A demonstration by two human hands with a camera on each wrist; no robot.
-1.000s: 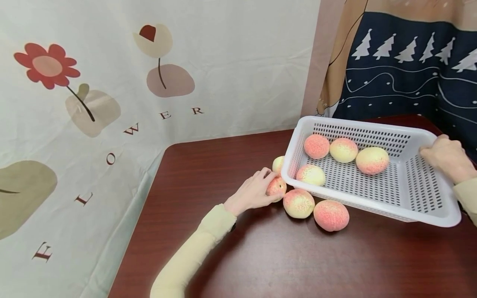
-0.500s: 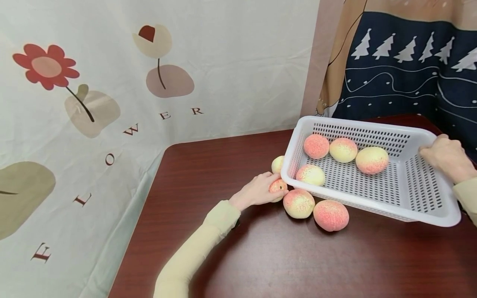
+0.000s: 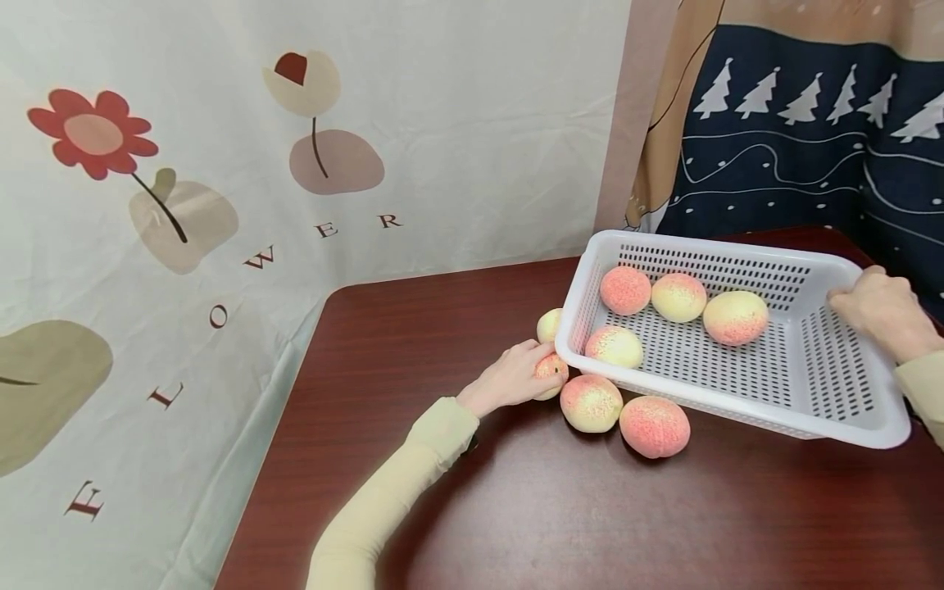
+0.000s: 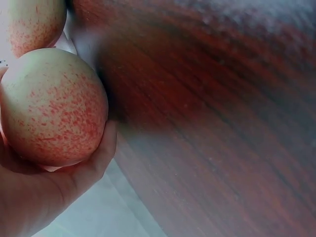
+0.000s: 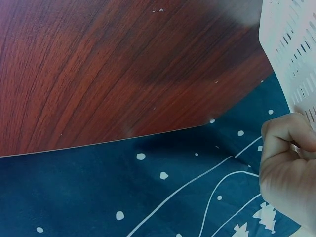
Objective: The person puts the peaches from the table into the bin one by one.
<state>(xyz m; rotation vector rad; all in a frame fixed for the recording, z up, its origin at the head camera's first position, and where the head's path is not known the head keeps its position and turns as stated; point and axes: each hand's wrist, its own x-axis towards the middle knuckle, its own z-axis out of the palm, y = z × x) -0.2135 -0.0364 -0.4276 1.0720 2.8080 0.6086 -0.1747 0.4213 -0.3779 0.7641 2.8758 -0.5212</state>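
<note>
My left hand point(image 3: 511, 377) holds a red-and-yellow peach point(image 3: 550, 373) beside the left end of a white plastic basket point(image 3: 737, 418). In the left wrist view, thumb and fingers curl around that peach point(image 4: 57, 108), and a second one point(image 4: 34, 24) shows just beyond it. My right hand point(image 3: 881, 311) grips the basket's right rim; in the right wrist view its fingers are curled on the basket's edge point(image 5: 291, 59). Several peaches lie inside the basket, among them a large yellow-pink one point(image 3: 736, 318). The basket's left corner partly hides a pale peach point(image 3: 549, 325).
Along the basket's near side lie a yellow-pink peach point(image 3: 592, 403) and a redder one point(image 3: 655, 427) on the dark red wooden table point(image 3: 472, 524). A white flower-print cloth point(image 3: 457, 123) hangs behind, and a navy cloth with white trees point(image 3: 782, 172) at the right.
My left hand has moved slightly right and closed further around the peach by the basket's corner. The right hand and basket have hardly moved.
</note>
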